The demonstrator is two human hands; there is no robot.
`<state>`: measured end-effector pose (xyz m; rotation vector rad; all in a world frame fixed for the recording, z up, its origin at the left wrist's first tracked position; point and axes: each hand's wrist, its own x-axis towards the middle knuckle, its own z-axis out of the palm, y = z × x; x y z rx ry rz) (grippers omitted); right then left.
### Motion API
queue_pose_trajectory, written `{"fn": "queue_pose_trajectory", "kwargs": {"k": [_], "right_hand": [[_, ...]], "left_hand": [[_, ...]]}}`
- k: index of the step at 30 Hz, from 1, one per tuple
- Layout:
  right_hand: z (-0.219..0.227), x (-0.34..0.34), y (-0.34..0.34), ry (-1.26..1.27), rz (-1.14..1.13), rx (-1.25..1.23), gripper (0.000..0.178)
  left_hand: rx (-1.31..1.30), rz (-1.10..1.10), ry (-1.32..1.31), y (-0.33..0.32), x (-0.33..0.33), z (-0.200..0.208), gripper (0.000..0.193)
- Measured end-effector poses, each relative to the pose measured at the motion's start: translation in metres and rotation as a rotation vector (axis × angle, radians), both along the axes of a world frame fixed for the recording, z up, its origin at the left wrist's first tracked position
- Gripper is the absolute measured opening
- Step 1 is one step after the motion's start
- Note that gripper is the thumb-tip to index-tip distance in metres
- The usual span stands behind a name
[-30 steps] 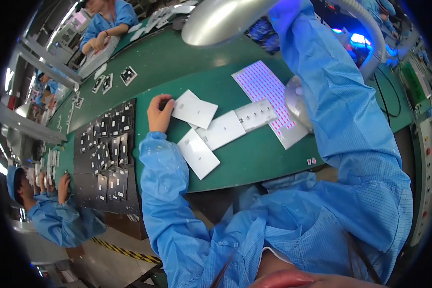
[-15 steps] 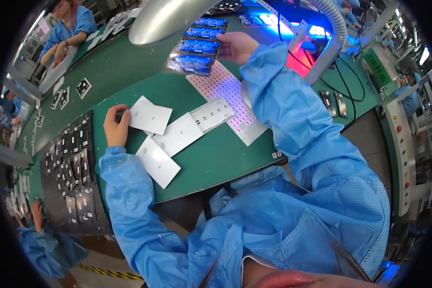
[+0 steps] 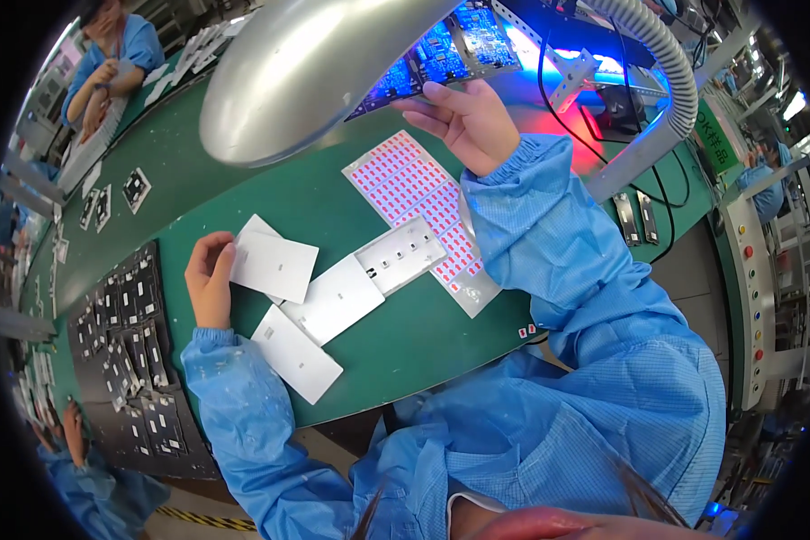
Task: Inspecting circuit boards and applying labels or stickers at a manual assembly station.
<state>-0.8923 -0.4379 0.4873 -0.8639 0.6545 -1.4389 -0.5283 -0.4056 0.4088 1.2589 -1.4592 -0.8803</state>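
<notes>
My right hand [image 3: 479,126] is at the far side of the table, thumb and fingers closed on the near edge of a circuit board panel [image 3: 441,52]. Blue light falls on the panel, and a silver lamp head hides its left part. My left hand [image 3: 211,281] rests at the left, fingers curled with the thumb against the edge of a white card [image 3: 277,263]. Other white cards [image 3: 299,355] lie overlapping beside it. A pale strip with small dark pieces [image 3: 401,256] touches them and overlaps a sheet of red stickers [image 3: 414,184].
The lamp head [image 3: 288,81] hangs over the table on a ribbed arm [image 3: 670,54]. A black mat with dark parts [image 3: 130,351] lies at the left. Black cables [image 3: 661,193] and two dark modules [image 3: 634,219] are at the right. Co-workers [image 3: 121,63] sit farther off.
The circuit board panel has turned and shifted up and right, and now lies partly behind the lamp head. The lamp looks larger and lower. My left hand stays by the white card.
</notes>
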Motion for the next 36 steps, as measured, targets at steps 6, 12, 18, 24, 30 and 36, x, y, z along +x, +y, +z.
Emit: {"fn": "queue_pose_trajectory", "kwargs": {"k": [6, 12, 18, 24, 30, 36], "right_hand": [[-0.007, 0.001, 0.009, -0.053, 0.028, 0.114, 0.025], [-0.006, -0.002, 0.018, -0.05, 0.126, 0.129, 0.027], [-0.01, -0.007, 0.016, -0.096, 0.099, 0.109, 0.017], [-0.011, -0.008, 0.015, -0.179, -0.009, 0.12, 0.013], [-0.007, -0.009, 0.017, -0.193, -0.03, 0.128, 0.013], [-0.007, -0.01, 0.018, -0.193, 0.001, 0.13, 0.014]], "left_hand": [[0.013, 0.024, -0.032, 0.0, -0.005, 0.004, 0.014], [0.022, 0.03, -0.039, 0.002, -0.003, 0.002, 0.014], [0.043, 0.029, -0.03, 0.0, -0.006, 0.0, 0.013], [0.039, 0.023, -0.047, 0.001, -0.004, 0.001, 0.013], [0.048, 0.019, -0.06, 0.001, -0.004, 0.001, 0.012], [0.053, 0.03, -0.069, 0.001, -0.006, 0.002, 0.012]]}}
